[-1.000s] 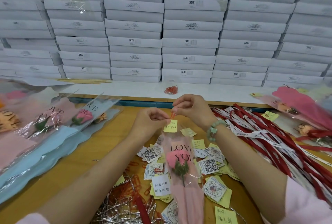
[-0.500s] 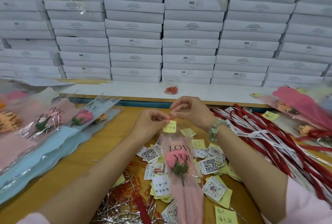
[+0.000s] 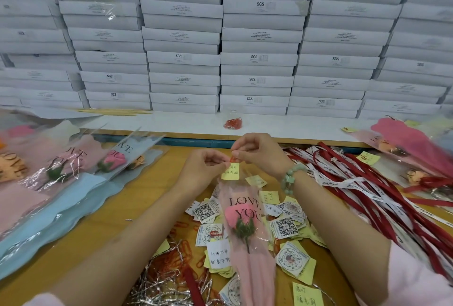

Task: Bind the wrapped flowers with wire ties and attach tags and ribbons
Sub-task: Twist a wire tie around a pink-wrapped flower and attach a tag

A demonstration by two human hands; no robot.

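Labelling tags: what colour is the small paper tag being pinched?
Yellow paper tag with handwriting; head view.

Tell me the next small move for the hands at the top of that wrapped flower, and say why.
Probably press the red clip fully home over the yellow tag. Both hands, left hand and right hand, pinch at the top edge of the wrapped flower, where the tag hangs. The clip looks only partly seated, though it is too small to be sure.

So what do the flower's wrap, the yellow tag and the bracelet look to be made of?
Flower's wrap: clear glossy film over matte pink paper, judging by glare and creases. Yellow tag: thin matte paper with handwriting. Bracelet: pale green polished beads, stone or glass, can't tell.
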